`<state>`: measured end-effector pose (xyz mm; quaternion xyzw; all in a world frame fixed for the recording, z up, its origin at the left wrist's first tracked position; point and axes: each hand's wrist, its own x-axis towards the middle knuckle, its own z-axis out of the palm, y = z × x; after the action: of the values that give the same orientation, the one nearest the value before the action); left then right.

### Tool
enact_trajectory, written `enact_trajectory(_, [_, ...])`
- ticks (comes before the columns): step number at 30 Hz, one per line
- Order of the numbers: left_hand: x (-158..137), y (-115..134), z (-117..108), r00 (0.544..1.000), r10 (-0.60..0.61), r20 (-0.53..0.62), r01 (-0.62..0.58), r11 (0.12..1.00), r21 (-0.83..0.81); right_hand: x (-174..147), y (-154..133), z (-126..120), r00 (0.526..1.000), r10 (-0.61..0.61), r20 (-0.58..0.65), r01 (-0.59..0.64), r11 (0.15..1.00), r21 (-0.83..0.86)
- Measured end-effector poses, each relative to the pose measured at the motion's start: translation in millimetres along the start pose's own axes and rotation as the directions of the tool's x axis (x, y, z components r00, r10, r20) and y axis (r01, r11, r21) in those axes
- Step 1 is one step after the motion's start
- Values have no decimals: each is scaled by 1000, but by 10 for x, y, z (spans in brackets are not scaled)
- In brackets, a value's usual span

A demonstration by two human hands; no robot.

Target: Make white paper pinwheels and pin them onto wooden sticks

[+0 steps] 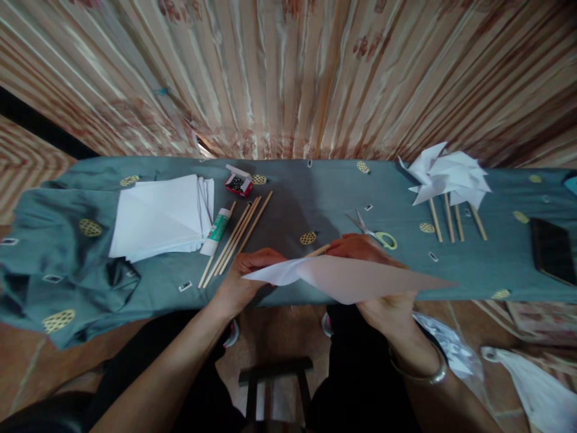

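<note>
Over the table's near edge, a white sheet of paper (356,278) with a bend or cut near its left part is held up between both hands. My left hand (250,273) is closed at the paper's left end, its fingertips partly behind the sheet. Behind the paper, my right hand (356,246) is closed around a thin wooden stick (318,250), whose tip pokes out to the left above the sheet. The paper hides much of the right hand's lower fingers. Scissors (374,231) with a yellow-green handle lie just beyond the right hand.
On the green tablecloth (288,207) lie a paper stack (157,216), a glue stick (216,231), several wooden sticks (237,240) and an open small red box (238,181). To the right are paper pinwheels (451,174) on sticks and a dark phone (552,249). A curtain (288,78) hangs behind.
</note>
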<state>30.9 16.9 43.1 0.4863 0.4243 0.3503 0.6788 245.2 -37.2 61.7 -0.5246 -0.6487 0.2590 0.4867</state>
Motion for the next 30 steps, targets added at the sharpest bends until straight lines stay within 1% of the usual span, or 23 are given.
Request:
enact_trajectory(5, [-7, -37, -17, 1000, -1, -10, 1, 1000, 14, 28, -16, 24, 999, 36, 11, -37, 999, 22])
enact_trajectory(9, [-14, -126, -45, 1000, -2, -9, 2, 1000, -24, 80, -97, 46, 991, 129, -28, -125, 987, 105])
enact_trajectory(11, [-16, -154, -49, 1000, 5, -12, -6, 999, -35, 104, -110, 71, 973, 225, -60, -212, 963, 166])
enact_trajectory(14, [-16, -148, -28, 1000, 5, -21, -5, 1000, -29, 131, -53, 129, 923, 380, -59, -350, 894, 281])
enact_trajectory(16, [-15, -132, -4, 1000, 4, -29, -5, 1000, -28, 146, 17, 173, 893, 448, -47, -402, 840, 365])
enact_trajectory(18, [-12, -125, 18, 999, -7, -44, 6, 1000, -24, 161, 81, 207, 869, 493, -41, -427, 790, 439])
enact_trajectory(24, [-19, -147, 60, 996, -49, -76, 45, 998, -45, 206, 140, 243, 835, 550, 19, -471, 697, 541])
enact_trajectory(27, [-22, -158, 84, 990, -94, -106, 85, 993, -83, 224, 155, 259, 830, 557, 19, -476, 690, 546])
enact_trajectory(30, [-6, -187, 106, 983, -152, -103, 136, 980, -143, 240, 186, 280, 830, 558, 11, -474, 695, 542])
